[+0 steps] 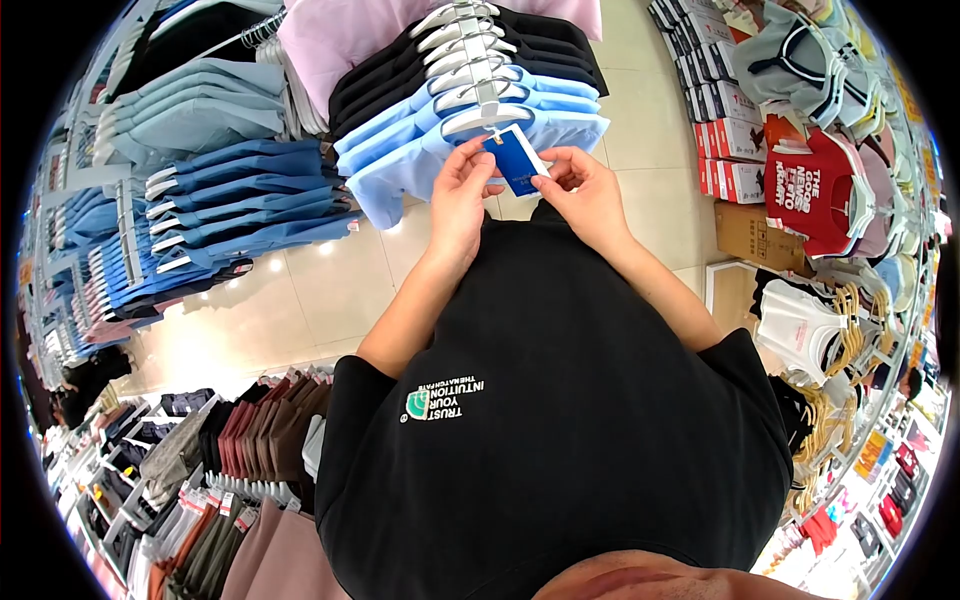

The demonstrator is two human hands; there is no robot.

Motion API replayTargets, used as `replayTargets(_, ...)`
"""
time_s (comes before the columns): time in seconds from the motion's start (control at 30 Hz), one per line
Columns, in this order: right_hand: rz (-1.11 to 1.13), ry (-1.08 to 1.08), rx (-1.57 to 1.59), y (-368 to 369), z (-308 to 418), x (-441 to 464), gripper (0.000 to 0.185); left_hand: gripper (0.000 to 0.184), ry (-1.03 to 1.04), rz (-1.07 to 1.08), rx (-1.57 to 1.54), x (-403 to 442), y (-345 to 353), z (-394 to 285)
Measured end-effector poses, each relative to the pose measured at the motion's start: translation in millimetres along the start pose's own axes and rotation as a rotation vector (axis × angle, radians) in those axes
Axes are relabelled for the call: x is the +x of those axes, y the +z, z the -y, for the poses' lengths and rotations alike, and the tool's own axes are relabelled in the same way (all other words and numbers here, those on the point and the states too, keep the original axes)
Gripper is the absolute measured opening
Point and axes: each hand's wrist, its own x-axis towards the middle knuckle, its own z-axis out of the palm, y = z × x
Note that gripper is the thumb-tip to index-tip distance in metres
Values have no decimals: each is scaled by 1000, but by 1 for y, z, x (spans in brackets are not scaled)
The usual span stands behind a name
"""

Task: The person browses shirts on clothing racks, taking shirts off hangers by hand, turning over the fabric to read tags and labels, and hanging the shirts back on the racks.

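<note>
A blue hang tag (pixel 514 163) with a white edge is held up between my two hands, close to the front of a rack of shirts. My left hand (pixel 466 190) pinches its upper left side with thumb and fingers. At its right edge, my right hand (pixel 583 195) grips the lower corner between thumb and forefinger. Right behind the tag hangs a light blue shirt (pixel 385 187) on a white hanger (pixel 486 122). Small print on the tag is too small to read.
Black shirts (pixel 375 98) hang farther along the same rail. Left of it are racks of blue shirts (pixel 240 200) and grey-green shirts (pixel 195 110). Stacked shoe boxes (pixel 735 140), a cardboard box (pixel 757 237) and a red shirt (pixel 810 190) stand on the right. Folded-over trousers (pixel 270 425) hang lower left.
</note>
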Motion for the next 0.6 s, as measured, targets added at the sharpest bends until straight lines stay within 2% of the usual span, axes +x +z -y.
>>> replayTargets(0.27,-14,-86,-122,1,2,1,24,23,-26,7,4,3,-3,4)
replayTargets(0.6,90,9,-91,0,1,1,26,23,-26,-13,-110,11,-2,6)
